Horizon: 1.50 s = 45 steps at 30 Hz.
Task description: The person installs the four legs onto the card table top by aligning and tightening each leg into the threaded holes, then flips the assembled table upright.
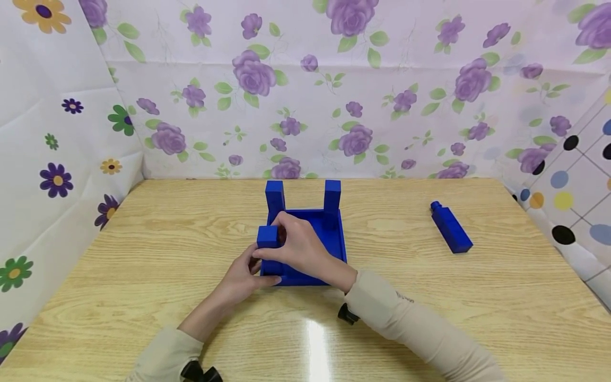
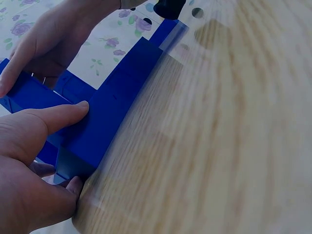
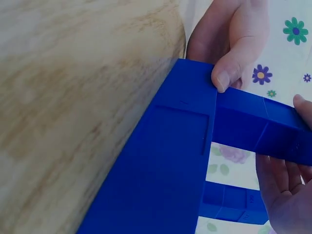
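Note:
A blue square tabletop with a raised rim (image 1: 343,249) lies upside down on the wooden table, legs pointing up. My right hand (image 1: 305,246) grips a square blue leg (image 1: 267,236) near its top, thumb on the near side and fingers behind. This leg stands upright at the tabletop's near left corner; its foot joint is partly hidden. My left hand (image 1: 241,278) holds that same corner, and in the left wrist view its thumb presses along the tabletop's outer side (image 2: 114,92) while fingertips curl round the corner. In the right wrist view the leg (image 3: 243,119) meets the tabletop (image 3: 161,161).
Two more blue legs, a far left one (image 1: 275,196) and a far right one (image 1: 332,196), stand at the back corners. A loose blue leg (image 1: 451,228) with a threaded end lies on the wooden table to the right. Flowered cloth (image 1: 305,116) hangs behind.

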Available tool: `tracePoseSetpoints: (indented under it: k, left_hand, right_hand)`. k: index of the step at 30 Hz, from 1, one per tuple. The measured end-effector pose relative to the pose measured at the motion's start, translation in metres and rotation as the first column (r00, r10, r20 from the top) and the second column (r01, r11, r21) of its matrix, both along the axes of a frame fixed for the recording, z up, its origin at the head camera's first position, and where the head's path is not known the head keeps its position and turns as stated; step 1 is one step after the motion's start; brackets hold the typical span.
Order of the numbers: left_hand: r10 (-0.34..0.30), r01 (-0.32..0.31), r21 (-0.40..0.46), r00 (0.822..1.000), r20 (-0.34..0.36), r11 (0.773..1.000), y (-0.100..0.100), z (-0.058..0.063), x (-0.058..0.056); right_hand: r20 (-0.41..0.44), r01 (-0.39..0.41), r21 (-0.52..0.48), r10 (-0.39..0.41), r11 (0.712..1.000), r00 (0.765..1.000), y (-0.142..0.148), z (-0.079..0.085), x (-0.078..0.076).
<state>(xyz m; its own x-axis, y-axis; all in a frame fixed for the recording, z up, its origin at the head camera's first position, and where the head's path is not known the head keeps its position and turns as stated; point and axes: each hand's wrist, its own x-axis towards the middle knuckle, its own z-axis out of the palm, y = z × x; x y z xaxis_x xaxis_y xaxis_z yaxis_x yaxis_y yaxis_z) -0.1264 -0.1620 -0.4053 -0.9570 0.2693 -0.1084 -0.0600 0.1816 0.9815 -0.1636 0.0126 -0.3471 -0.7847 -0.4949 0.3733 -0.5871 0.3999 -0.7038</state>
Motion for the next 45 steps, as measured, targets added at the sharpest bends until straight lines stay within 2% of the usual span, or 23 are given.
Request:
tracePoseSetpoints:
  k: [6, 10, 12, 14, 17, 19, 22, 28, 32, 34, 36, 38, 40, 45]
  left_hand:
    - [-0.006, 0.006, -0.001, 1.0, -0.007, 1.0, -0.001, -0.001, 0.0]
    - [-0.014, 0.014, 0.002, 1.0, -0.006, 1.0, -0.001, -0.002, 0.001]
    - [-0.014, 0.014, -0.001, 1.0, -0.003, 1.0, -0.001, -0.002, 0.001]
    - [-0.008, 0.008, -0.01, 1.0, 0.002, 1.0, -0.001, -0.002, 0.001]
    - [0.003, -0.003, -0.02, 1.0, 0.008, 1.0, -0.002, -0.002, 0.001]
    - [0.01, -0.01, -0.028, 1.0, 0.009, 1.0, -0.002, -0.002, 0.001]
    - [0.015, -0.015, -0.03, 1.0, 0.005, 0.999, -0.002, -0.002, 0.001]
    - [0.016, -0.016, -0.03, 1.0, -0.007, 0.999, -0.001, -0.004, 0.0]
    - [0.013, -0.014, -0.031, 1.0, -0.011, 0.999, 0.0, -0.004, 0.0]
    - [0.011, -0.011, -0.029, 1.0, -0.008, 1.0, 0.0, -0.004, 0.0]
    - [0.009, -0.009, -0.023, 1.0, -0.006, 1.0, 0.0, -0.003, 0.0]
    - [0.006, -0.006, -0.02, 1.0, -0.004, 1.0, 0.0, -0.003, 0.0]
    - [0.005, -0.005, -0.019, 1.0, -0.005, 1.0, 0.001, -0.002, -0.001]
    - [0.007, -0.007, -0.027, 1.0, -0.008, 1.0, 0.0, -0.001, -0.002]
  right_hand:
    - [0.0, -0.016, 0.009, 0.016, 1.0, 1.0, 0.001, -0.002, 0.001]
    - [0.066, -0.113, 0.004, 0.113, 0.994, 0.991, 0.007, -0.002, -0.003]
    - [0.136, -0.191, -0.019, 0.192, 0.981, 0.972, 0.012, 0.0, -0.007]
    - [0.21, -0.277, -0.056, 0.282, 0.959, 0.936, 0.017, 0.003, -0.012]
    - [0.319, -0.396, -0.12, 0.413, 0.911, 0.853, 0.024, 0.008, -0.02]
    - [0.373, -0.447, -0.16, 0.473, 0.88, 0.798, 0.027, 0.01, -0.024]
    - [0.427, -0.484, -0.225, 0.532, 0.846, 0.731, 0.028, 0.011, -0.03]
    - [0.47, -0.516, -0.34, 0.617, 0.786, 0.631, 0.028, 0.012, -0.039]
    - [0.488, -0.519, -0.365, 0.634, 0.773, 0.6, 0.027, 0.012, -0.041]
    - [0.491, -0.513, -0.366, 0.629, 0.776, 0.603, 0.027, 0.013, -0.041]
    - [0.488, -0.503, -0.361, 0.619, 0.785, 0.615, 0.028, 0.013, -0.04]
    - [0.482, -0.485, -0.348, 0.597, 0.802, 0.641, 0.028, 0.013, -0.039]
    - [0.467, -0.461, -0.32, 0.561, 0.828, 0.684, 0.028, 0.013, -0.037]
    - [0.385, -0.366, -0.175, 0.405, 0.914, 0.829, 0.026, 0.013, -0.031]
